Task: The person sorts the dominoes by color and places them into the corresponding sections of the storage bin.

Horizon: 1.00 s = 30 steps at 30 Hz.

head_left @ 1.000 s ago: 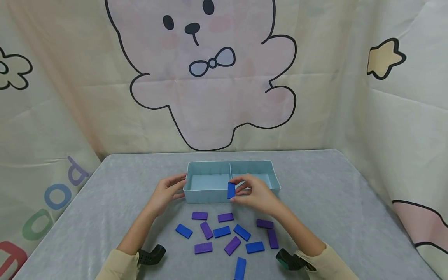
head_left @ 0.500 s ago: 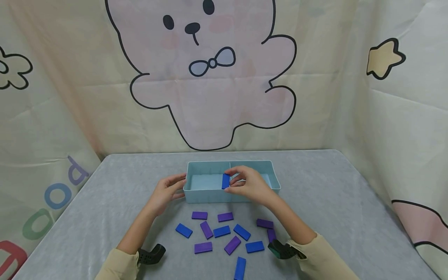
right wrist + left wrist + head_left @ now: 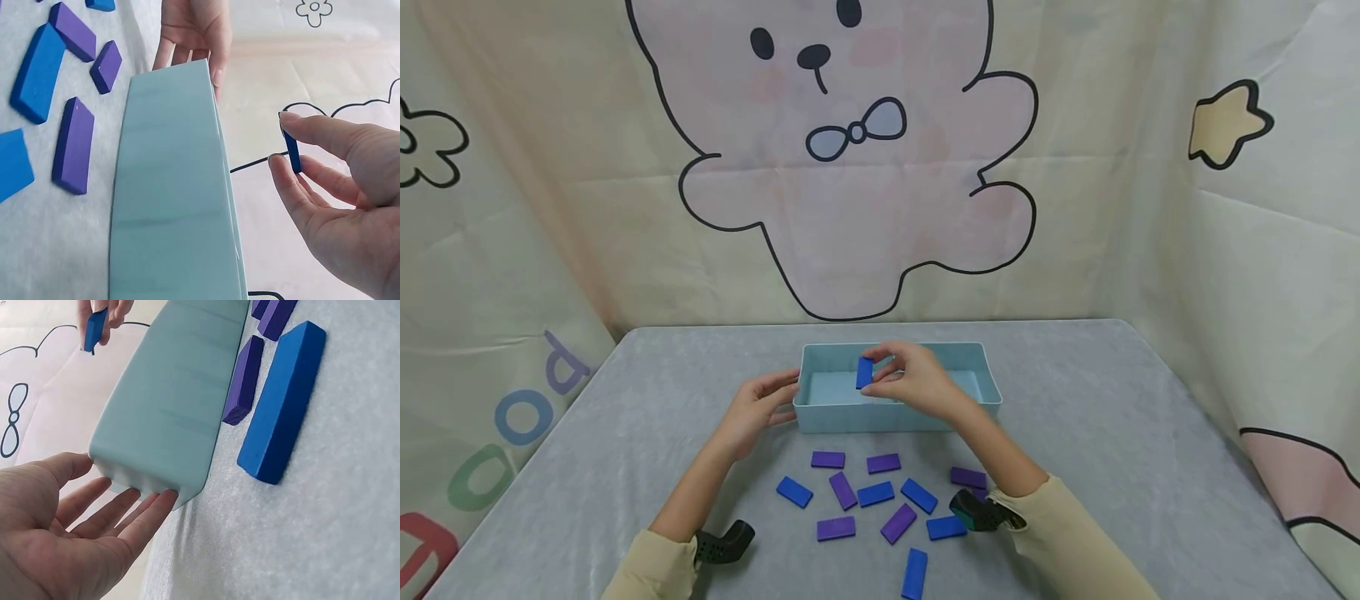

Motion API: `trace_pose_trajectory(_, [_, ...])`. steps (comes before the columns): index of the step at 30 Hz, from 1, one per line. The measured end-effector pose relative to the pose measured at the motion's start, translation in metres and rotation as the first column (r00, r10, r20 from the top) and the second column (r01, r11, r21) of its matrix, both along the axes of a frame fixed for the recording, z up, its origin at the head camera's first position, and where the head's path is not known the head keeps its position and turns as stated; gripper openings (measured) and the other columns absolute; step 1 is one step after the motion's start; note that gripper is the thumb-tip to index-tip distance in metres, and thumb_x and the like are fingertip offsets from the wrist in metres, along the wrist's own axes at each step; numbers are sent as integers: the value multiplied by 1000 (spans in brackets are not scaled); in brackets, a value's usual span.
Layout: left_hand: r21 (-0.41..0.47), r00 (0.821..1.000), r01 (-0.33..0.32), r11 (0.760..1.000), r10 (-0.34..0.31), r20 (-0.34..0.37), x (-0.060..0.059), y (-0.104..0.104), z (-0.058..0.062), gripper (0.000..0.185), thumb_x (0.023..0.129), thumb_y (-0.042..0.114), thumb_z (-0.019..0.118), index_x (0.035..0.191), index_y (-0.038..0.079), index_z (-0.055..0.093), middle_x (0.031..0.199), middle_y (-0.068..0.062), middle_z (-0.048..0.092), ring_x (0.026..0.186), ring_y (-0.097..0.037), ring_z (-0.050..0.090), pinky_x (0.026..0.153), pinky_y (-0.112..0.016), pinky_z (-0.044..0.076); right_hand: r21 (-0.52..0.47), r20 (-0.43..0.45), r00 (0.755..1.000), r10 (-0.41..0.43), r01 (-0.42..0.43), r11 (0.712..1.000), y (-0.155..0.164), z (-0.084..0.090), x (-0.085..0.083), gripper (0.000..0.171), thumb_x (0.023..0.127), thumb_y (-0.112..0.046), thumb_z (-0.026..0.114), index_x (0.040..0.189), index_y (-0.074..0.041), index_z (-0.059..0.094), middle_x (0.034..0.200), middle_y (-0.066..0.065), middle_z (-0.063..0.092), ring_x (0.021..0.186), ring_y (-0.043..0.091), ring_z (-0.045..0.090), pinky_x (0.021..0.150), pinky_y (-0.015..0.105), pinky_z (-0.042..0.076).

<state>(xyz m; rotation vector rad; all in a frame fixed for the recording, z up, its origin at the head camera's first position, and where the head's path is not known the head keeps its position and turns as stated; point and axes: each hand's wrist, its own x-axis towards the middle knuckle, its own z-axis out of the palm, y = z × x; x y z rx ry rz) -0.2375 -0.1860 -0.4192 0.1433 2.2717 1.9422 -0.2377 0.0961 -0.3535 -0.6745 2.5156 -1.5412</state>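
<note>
Fingers (image 3: 891,377) of the right hand (image 3: 913,383) pinch a blue tile (image 3: 864,372) upright above the teal tray's (image 3: 880,417) left compartment, while at 9 o'clock the left hand's (image 3: 752,411) straight fingers touch the tray's end.

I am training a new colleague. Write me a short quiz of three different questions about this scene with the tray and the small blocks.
1. True or false: the right hand pinches a blue block above the tray.
2. What does the left hand touch? A) a purple block B) the tray's left end C) the curtain
3. Fill in: the loose blocks on the table are blue and ____.

Key: 1 true; 2 B; 3 purple.
</note>
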Motion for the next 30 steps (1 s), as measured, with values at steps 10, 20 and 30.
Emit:
trace_pose_trajectory(10, [3,1000,10,1000,-10,0,0,1,1,51,110,17,57,152,-9,48,155,-31,50,136,-47,57,102,-49,58,28,-8,1000,-1,1,1000,-17,-1,-10,48,90,-8,84,135,0,68,129,16,71,100,22,74,81,32,63])
trace_pose_trajectory(20, [12,1000,23,1000,-23,4,2,2,2,52,110,17,57,153,-11,46,155,-32,48,136,-48,56,103,-52,56,35,-14,1000,18,-17,999,-31,-7,-22,46,90,-7,84,133,1,69,127,19,69,101,24,75,81,33,63])
trace_pose_trajectory(30, [19,999,40,999,-40,-7,2,-1,2,52,111,17,56,153,-11,45,156,-33,48,137,-48,56,104,-53,55,56,11,1000,-9,9,998,-46,-15,-33,46,89,-9,85,132,0,70,127,19,71,101,25,75,83,35,64])
